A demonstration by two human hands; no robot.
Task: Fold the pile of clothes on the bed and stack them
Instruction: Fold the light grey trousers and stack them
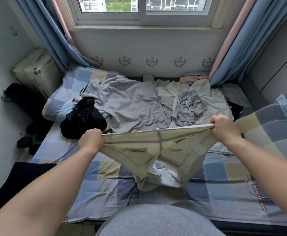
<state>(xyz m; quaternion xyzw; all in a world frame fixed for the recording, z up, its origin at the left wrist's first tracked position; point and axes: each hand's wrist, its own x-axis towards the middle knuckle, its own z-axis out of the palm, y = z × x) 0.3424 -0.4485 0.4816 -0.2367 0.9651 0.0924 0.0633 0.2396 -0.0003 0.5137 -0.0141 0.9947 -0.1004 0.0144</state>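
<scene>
From the head camera, the left hand (91,140) and the right hand (224,128) are both curled tight on the two ends of the waistband of a beige garment (149,155) (shorts, by the look of the band and seams), pulling it taut between them above the middle of the bed (96,193). The lower part of the garment sags onto the checked sheet, where it is bunched over a white cloth (166,176). Beyond the hands, toward the far edge of the bed under the window (142,7), lies the unfolded pile: a grey T-shirt (132,103) spread across the middle, a black garment (83,118) crumpled at its left side, and a cream hooded top (199,89) to the right with a grey drawstring piece (188,103) heaped on it. A checked pillow (267,126) rests at the right edge of the bed, and a dark folded cloth (20,181) lies at the near left edge.
</scene>
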